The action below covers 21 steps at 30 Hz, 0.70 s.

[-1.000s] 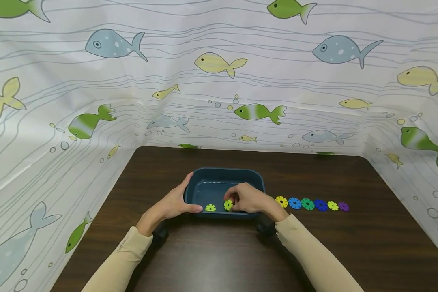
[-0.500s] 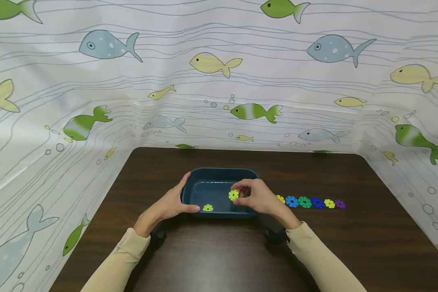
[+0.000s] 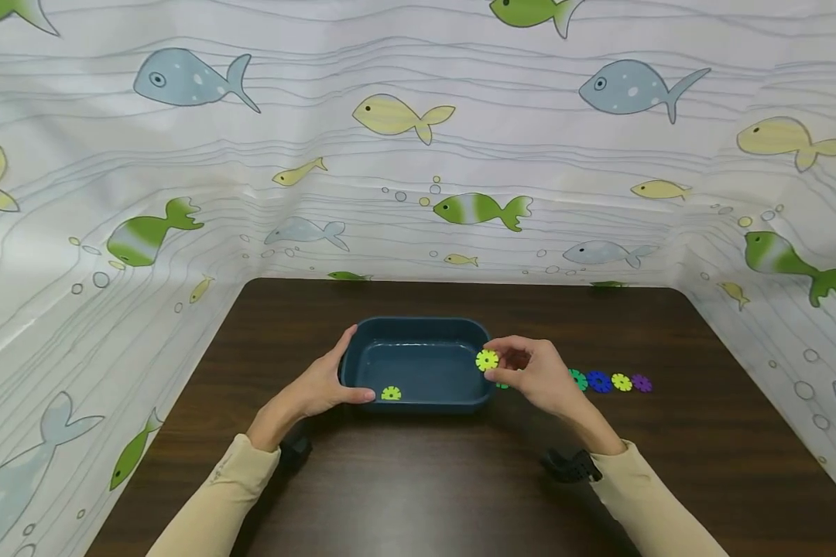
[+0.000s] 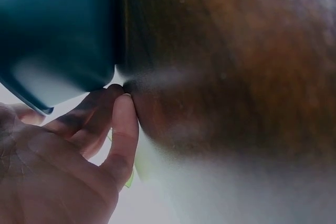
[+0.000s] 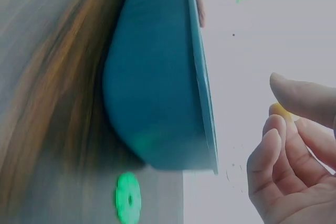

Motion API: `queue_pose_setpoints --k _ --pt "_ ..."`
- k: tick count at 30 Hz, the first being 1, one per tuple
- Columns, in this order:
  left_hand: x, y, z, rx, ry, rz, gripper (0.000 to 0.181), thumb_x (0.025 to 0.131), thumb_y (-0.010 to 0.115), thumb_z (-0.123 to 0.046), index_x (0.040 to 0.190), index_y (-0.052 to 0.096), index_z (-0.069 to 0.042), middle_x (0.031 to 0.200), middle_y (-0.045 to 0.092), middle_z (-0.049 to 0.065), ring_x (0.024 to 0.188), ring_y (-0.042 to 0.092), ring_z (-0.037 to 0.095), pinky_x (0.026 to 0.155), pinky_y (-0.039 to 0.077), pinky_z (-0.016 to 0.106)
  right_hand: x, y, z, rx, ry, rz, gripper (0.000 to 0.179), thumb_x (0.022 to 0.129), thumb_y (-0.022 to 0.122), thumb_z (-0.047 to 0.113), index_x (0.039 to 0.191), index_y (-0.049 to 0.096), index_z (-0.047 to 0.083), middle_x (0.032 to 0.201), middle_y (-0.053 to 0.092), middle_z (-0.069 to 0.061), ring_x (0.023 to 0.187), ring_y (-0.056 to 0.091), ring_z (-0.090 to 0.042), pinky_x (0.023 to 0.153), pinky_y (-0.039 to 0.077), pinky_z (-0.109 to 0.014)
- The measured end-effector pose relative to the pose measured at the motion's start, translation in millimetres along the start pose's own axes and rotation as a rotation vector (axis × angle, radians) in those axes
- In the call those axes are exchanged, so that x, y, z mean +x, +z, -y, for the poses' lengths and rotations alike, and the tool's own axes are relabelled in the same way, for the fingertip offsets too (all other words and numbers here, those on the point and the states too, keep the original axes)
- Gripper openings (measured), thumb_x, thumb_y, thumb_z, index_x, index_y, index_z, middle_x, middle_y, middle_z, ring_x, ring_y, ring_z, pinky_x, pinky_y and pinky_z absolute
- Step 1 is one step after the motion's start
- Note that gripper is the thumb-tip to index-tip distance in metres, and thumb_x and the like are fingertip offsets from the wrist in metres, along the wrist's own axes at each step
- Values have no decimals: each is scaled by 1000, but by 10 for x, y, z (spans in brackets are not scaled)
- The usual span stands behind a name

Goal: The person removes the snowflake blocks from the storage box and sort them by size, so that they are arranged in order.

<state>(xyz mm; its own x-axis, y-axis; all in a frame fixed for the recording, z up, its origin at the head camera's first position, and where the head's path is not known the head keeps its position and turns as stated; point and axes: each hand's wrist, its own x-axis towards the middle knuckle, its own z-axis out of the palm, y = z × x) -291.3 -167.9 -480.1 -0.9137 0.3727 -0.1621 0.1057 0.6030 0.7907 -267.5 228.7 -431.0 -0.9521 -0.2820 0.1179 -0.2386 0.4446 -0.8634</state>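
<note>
A dark blue baking dish stands on the table. My left hand grips its left end, thumb at the front rim and fingers along the side; in the left wrist view fingers reach to the dish's lower edge. My right hand pinches a yellow notched toy disc between thumb and fingers, just over the dish's right rim; in the right wrist view only a yellow edge of it shows. A yellow-green disc lies inside the dish, near the front left.
A row of discs lies right of the dish: a green disc, a dark blue disc, a yellow disc and a purple disc. My right hand hides part of the row. A fish-print curtain surrounds the dark wooden table.
My right hand has lifted the yellow disc from the dish's front and carried it right, to above the right rim. My left hand has stayed on the dish.
</note>
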Motion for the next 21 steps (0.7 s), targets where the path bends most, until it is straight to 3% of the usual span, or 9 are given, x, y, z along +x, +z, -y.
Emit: queue_pose_setpoints --k 10,21 --pt "17 -12 -30 13 4 7 137 85 90 -57 177 -4 -22 180 21 29 156 40 53 126 34 75 -313 -538 -252 -117 87 -208 35 94 86 11 127 77 3 93 67 -8 80 62 -12 66 55 -22" --pt "16 -21 -9 24 10 4 136 85 90 -58 177 -3 -21 179 24 30 155 40 53 125 36 75 -605 -997 -632 -238 191 -360 39 97 85 19 131 76 2 93 70 11 83 62 2 65 55 -19"
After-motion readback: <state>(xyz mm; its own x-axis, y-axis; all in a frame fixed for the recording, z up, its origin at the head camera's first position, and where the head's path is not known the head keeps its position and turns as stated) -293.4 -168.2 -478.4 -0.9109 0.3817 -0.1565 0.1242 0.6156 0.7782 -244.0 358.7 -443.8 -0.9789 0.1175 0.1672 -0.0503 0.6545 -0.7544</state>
